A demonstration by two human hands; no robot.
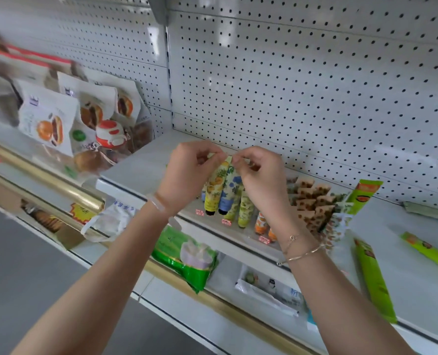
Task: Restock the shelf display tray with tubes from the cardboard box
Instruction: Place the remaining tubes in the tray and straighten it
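Note:
Several patterned tubes lie side by side in a clear display tray (251, 235) on the white shelf. A yellow tube (214, 190) and a blue tube (228, 192) point their dark caps toward me, with green tubes (246, 208) and orange tubes (261, 222) to their right. My left hand (191, 172) and my right hand (260, 172) hover over the tubes' far ends, fingers curled, pinching the crimped top of the yellow and blue tubes where they meet. No cardboard box is in view.
Brown-patterned packets (312, 203) stand right of the tubes, then long green packets (374, 275) lying on the shelf (146, 165). Bagged pastries (48, 119) fill the left shelf. A green bag (184, 254) and a white packet (269, 290) lie on the lower shelf. Pegboard (315, 85) backs everything.

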